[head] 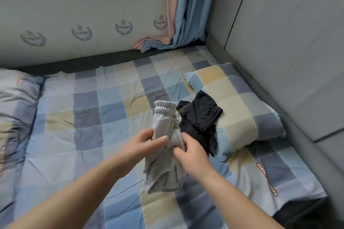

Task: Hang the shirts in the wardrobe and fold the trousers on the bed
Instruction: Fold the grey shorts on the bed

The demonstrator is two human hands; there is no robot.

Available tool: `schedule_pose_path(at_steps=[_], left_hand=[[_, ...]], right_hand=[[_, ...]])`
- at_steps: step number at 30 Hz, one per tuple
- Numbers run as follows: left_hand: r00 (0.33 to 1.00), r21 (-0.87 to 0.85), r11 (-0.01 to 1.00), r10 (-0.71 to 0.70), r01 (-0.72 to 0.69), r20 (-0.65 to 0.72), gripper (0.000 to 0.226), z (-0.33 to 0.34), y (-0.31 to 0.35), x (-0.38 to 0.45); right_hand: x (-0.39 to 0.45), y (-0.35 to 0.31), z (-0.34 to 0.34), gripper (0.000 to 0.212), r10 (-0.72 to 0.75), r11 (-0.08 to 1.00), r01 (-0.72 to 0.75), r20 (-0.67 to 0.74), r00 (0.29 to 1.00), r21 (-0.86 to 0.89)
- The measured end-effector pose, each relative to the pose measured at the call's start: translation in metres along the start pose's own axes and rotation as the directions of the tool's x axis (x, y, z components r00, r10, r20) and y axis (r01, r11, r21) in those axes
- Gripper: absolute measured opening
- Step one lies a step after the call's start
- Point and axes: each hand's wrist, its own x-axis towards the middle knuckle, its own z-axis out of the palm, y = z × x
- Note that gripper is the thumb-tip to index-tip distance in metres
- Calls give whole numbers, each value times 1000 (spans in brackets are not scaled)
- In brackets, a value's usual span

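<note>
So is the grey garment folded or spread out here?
Neither: the grey garment is bunched into a loose vertical bundle, elastic waistband on top. Both hands, left hand and right hand, hold its middle.

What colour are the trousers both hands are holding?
Light grey, with a gathered waistband; the trousers show in the head view, the only one, held by the left hand and right hand.

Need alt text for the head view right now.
Both hands, left hand and right hand, grip bunched grey trousers above a checked bed. A dark garment lies beside them against a checked pillow.
</note>
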Motion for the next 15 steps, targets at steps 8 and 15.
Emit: schedule_pose_path(at_steps=[8,15], left_hand=[[956,70,991,129,-114,-262,25,-81,62,-124],[722,316,902,427,-294,-545,8,-173,104,-215]], right_hand=[[-85,-130,50,27,-368,873,376,89,926,-310],[-112,-182,36,35,-348,770,312,43,936,-556]])
